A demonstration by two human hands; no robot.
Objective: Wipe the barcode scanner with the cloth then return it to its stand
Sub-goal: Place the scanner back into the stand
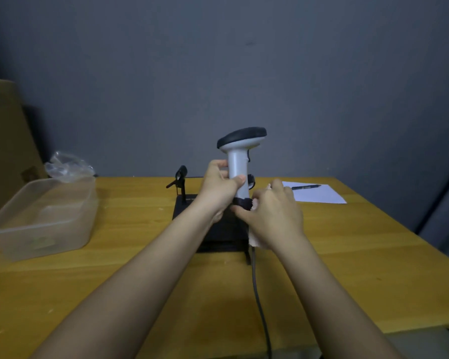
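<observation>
The barcode scanner [237, 151], white with a black head, stands upright above the middle of the table. My left hand [221, 189] grips its handle. My right hand [272, 211] holds a pale cloth [254, 240] against the dark base of the handle; most of the cloth is hidden behind the hand. The black stand [183, 203] sits under and behind both hands, its flat base on the table and its thin arm with a cradle [180, 174] rising at the left. The scanner's grey cable [259, 304] hangs down to the table's front edge.
A clear plastic tub [40, 218] with crumpled plastic wrap [68, 165] behind it stands at the left. A white sheet of paper [319, 194] with a black pen [306, 187] lies at the back right. A cardboard box [3, 141] stands far left by the grey wall.
</observation>
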